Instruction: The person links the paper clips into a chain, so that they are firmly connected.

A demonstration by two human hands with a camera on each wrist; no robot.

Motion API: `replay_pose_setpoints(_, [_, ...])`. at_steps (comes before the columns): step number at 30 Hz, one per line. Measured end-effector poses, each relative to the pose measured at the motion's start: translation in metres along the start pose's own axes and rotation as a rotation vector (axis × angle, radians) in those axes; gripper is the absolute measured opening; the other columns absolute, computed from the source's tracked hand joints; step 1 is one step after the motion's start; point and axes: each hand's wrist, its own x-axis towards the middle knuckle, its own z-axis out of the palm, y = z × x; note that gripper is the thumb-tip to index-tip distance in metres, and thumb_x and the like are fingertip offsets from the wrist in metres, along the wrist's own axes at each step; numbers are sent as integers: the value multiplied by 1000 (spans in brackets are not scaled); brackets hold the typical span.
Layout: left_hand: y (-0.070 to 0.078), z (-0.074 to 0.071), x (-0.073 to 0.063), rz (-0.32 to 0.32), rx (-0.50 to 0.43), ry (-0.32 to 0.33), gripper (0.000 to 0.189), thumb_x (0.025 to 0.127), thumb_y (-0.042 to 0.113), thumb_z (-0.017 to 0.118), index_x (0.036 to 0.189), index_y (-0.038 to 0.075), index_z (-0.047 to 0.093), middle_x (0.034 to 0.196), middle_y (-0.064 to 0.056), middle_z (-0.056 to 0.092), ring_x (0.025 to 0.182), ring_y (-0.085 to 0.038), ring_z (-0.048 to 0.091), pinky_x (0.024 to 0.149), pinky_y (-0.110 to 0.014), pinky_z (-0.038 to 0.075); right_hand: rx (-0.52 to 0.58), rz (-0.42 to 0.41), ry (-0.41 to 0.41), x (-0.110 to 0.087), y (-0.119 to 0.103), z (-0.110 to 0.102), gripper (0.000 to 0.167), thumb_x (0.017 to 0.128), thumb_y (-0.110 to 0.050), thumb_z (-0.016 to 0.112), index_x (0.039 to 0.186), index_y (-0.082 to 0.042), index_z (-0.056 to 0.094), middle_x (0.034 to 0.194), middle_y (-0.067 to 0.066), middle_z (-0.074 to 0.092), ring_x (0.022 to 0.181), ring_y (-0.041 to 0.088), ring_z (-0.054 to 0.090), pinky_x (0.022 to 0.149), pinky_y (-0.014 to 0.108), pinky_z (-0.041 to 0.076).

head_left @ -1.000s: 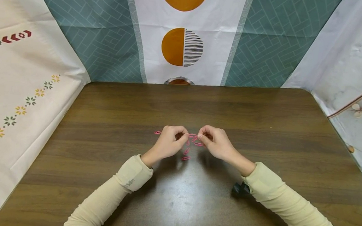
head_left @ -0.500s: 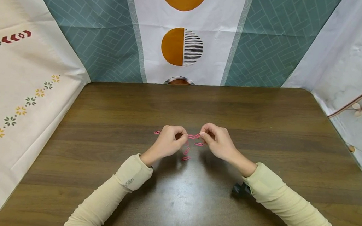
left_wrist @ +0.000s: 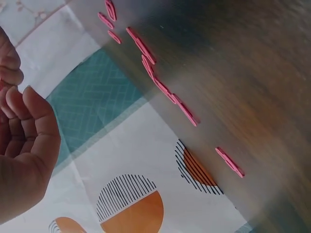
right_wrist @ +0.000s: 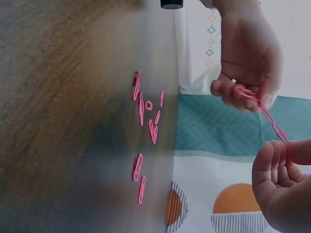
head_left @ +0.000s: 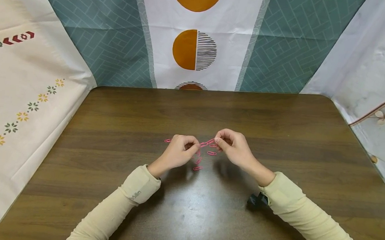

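Between my two hands stretches a short chain of pink paper clips, held above the table. My left hand pinches its left end with thumb and fingertips. In the right wrist view, some linked paper clips bunch at the left hand's fingertips. My right hand pinches the other end of the chain, slightly higher. Loose pink paper clips lie below, among them a paper clip nearest me, a paper clip under the right hand and a paper clip left of the left hand.
The brown wooden table reaches back to a patterned cloth. A black object sits at the right sleeve cuff. More cloths hang at the left and right sides.
My right hand has moved a little right and away, drawing the chain out into a slanting line. A paper clip on the table beneath it now shows. The left hand has barely moved.
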Motion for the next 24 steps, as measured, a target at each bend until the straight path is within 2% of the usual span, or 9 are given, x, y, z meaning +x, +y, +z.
replay_pose_setpoints(7, [-1, 0, -1, -20, 20, -15, 18, 81, 1, 51, 74, 2, 67, 59, -3, 59, 48, -3, 41, 47, -19, 35, 40, 1, -13, 1, -4, 1, 10, 89, 0, 54, 85, 9, 56, 70, 11, 55, 62, 27, 55, 58, 26, 47])
replay_pose_setpoints(11, [-1, 0, -1, -23, 24, 17, 16, 83, 2, 52, 85, 0, 68, 74, -8, 65, 57, -7, 52, 54, -21, 44, 37, -3, -11, 1, -4, 2, 10, 89, 0, 55, 85, 9, 56, 71, 16, 55, 61, 26, 54, 57, 24, 46])
replay_pose_setpoints(13, [0, 1, -1, 0, 17, 40, 15, 84, 3, 53, 90, 0, 67, 81, -8, 66, 64, -9, 56, 59, -23, 48, 31, -4, -8, 1, -4, 2, 9, 88, 0, 55, 84, 7, 57, 72, 19, 55, 60, 21, 54, 56, 24, 45])
replay_pose_setpoints(19, [3, 4, 3, 120, -13, 86, 12, 85, 9, 59, 91, 2, 67, 86, -5, 65, 72, -12, 58, 63, -27, 49, 27, -11, -5, 1, -4, 3, 9, 88, 0, 56, 83, 7, 57, 71, 11, 57, 60, 18, 54, 56, 25, 45])
replay_pose_setpoints(24, [4, 6, 5, 154, -11, 93, 11, 84, 9, 62, 89, 1, 68, 86, -6, 66, 74, -12, 58, 61, -29, 49, 20, -22, -7, 1, -3, 5, 9, 88, 0, 56, 84, 8, 58, 73, 16, 57, 60, 14, 54, 57, 30, 47])
